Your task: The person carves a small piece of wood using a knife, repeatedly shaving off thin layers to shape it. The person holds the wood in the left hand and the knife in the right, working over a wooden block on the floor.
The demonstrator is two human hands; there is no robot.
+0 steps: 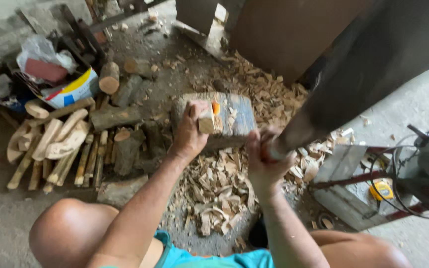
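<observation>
My left hand (188, 133) grips a small pale block of wood (206, 120) and holds it upright on a worn chopping block (237, 115). My right hand (264, 159) is closed around the handle of a large dark blade (353, 69) that is raised up to the right and blurred. The blade fills the upper right of the view. Pale wood chips (214, 193) lie heaped on the floor just in front of the chopping block, between my knees.
Cut sticks and carved pale pieces (55, 144) lie stacked at the left, with short logs (120, 116) behind them. A box with a plastic bag (55, 69) stands at the far left. A metal stand with a power tool and cable (413, 168) is at the right.
</observation>
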